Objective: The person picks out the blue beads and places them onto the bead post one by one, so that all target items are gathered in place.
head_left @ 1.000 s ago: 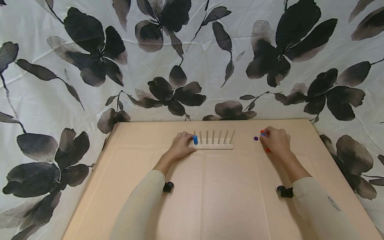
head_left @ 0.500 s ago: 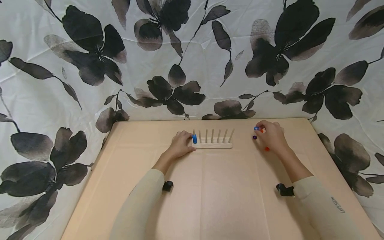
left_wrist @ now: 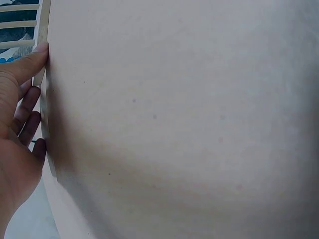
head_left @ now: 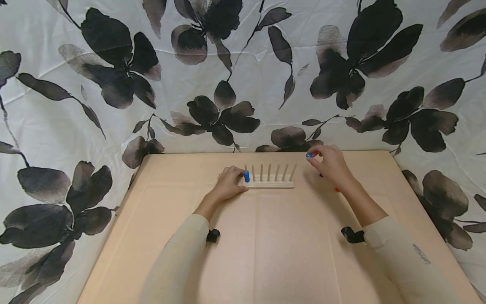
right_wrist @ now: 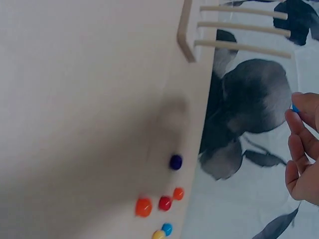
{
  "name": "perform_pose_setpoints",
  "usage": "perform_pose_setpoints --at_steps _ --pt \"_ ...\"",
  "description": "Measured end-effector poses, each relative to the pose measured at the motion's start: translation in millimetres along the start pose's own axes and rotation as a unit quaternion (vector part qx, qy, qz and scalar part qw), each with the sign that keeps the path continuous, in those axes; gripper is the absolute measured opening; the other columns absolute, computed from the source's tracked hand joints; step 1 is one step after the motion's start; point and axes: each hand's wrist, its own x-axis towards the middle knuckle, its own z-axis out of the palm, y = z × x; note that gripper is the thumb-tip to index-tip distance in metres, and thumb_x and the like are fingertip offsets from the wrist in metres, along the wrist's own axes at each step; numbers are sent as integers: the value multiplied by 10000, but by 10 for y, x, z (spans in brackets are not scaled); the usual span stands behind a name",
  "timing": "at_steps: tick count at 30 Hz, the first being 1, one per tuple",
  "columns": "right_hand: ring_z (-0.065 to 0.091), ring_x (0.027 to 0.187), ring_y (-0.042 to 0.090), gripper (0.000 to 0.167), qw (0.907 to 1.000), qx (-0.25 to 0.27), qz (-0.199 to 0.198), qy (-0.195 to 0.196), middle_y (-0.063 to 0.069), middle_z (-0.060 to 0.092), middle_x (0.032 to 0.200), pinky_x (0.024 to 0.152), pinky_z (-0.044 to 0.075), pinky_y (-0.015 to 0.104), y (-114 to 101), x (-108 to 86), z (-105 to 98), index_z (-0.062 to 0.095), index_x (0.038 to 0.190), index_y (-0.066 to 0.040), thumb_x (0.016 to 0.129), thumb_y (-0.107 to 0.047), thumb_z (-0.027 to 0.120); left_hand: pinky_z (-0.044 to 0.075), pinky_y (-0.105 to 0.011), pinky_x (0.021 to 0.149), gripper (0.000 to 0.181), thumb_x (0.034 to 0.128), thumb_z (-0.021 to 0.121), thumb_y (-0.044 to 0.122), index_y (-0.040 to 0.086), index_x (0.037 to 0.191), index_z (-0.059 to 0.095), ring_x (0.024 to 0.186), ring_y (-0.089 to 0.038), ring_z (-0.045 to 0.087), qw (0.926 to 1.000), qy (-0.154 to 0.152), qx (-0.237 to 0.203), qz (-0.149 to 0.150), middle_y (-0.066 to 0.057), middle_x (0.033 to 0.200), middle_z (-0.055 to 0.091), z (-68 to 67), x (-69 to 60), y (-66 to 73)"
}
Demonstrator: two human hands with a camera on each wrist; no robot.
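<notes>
A wooden peg rack (head_left: 271, 185) with a row of upright pegs stands near the far edge of the table. Blue beads (head_left: 246, 176) sit on its leftmost peg; the other pegs are bare. My left hand (head_left: 228, 184) grips the rack's left end, thumb at the front of the base (left_wrist: 44, 20). Up and to the right of the rack, my right hand (head_left: 335, 166) pinches a blue bead (head_left: 309, 155) between thumb and fingertip, raised off the table. In the right wrist view that bead (right_wrist: 295, 108) is mostly hidden by the fingers.
Loose beads lie on the table right of the rack, under the right hand: a dark purple one (right_wrist: 175, 162), a large orange one (right_wrist: 143, 207), a red one (right_wrist: 165, 203), a small orange one (right_wrist: 178, 193), a blue one (right_wrist: 167, 229) and a yellow one (right_wrist: 159, 234).
My right hand has lifted the blue bead from among the loose beads and carried it left and up towards the rack. The left hand and the rack have stayed in place.
</notes>
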Motion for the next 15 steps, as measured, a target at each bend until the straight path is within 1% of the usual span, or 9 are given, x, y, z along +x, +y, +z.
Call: perform_pose_setpoints --at_steps 7,15 --pt "585 979 360 170 9993 81 -360 -65 163 765 1011 855 438 491 -263 120 122 736 1079 -28 933 -111 760 336 -500 1150 609 864 850 318 90 1382 624 1350 -295 446 10000 24 4 21 -81 1381 583 5 -23 -9" --pt "575 988 323 176 9984 225 -470 -221 122 761 1027 855 441 473 -527 178 278 748 1090 -65 935 -147 768 351 -498 1133 626 851 861 318 102 1387 621 1332 -291 458 9999 121 -61 64 -80 1364 588 28 -32 -34"
